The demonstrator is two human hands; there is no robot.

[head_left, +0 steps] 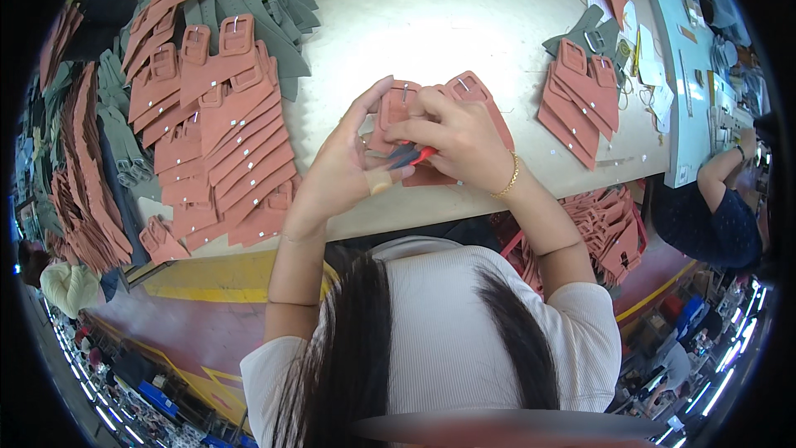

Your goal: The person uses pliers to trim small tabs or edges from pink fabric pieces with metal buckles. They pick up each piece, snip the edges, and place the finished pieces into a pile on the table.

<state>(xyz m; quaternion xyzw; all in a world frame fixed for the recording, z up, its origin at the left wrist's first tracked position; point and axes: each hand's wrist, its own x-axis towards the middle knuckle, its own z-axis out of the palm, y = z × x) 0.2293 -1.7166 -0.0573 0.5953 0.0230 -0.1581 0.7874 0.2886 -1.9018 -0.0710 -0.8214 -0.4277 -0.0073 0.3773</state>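
While your left hand [344, 166] cups a terracotta buckle strap [396, 108] above the bench [464, 25], your right hand [456, 137] grips red-handled snips [412, 154]; a slip could nick the strap or your bandaged thumb. White paper slips [655, 75] lie far right, their print unreadable.

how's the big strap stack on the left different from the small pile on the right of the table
The left stack is far larger, many terracotta straps fanned in long overlapping rows; the right pile has only a few. The left stack lies beside olive-green straps at its far end, while the right pile has a few green ones just behind it. Both hold the same terracotta buckled straps, lying flat on the table.
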